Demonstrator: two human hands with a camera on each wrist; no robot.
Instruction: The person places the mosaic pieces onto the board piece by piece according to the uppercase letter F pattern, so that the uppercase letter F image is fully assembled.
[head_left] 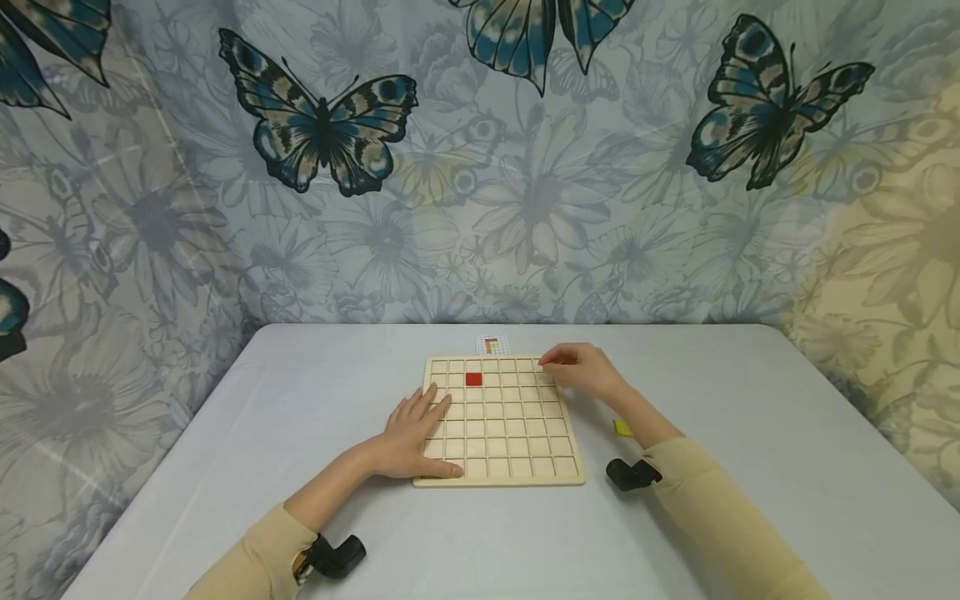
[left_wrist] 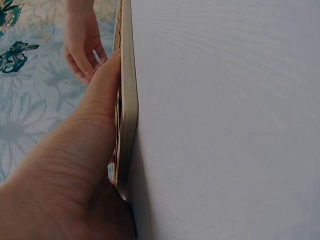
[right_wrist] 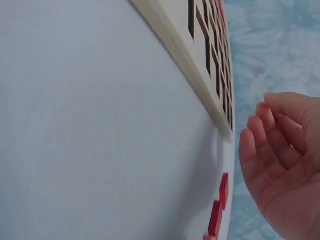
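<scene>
A wooden board [head_left: 495,482] with a grid of square cells lies on the table, and one red tile [head_left: 473,379] sits in a cell near its top left. My left hand [head_left: 411,442] rests on the board's left side, fingers spread, thumb along the front corner; the left wrist view shows that thumb over the board's edge [left_wrist: 130,100]. Over the far right corner is my right hand [head_left: 585,371], fingers loosely bent. In the right wrist view no piece shows between the fingers [right_wrist: 257,130] of this hand, which hovers beyond the board's corner.
A small card [head_left: 492,345] with a printed coloured grid lies behind the board. Right of the board, a yellow piece [head_left: 623,427] is partly covered by the right forearm. Red pieces [right_wrist: 215,218] lie on the white table [head_left: 315,375] beneath the right hand. A patterned cloth [head_left: 525,208] hangs behind.
</scene>
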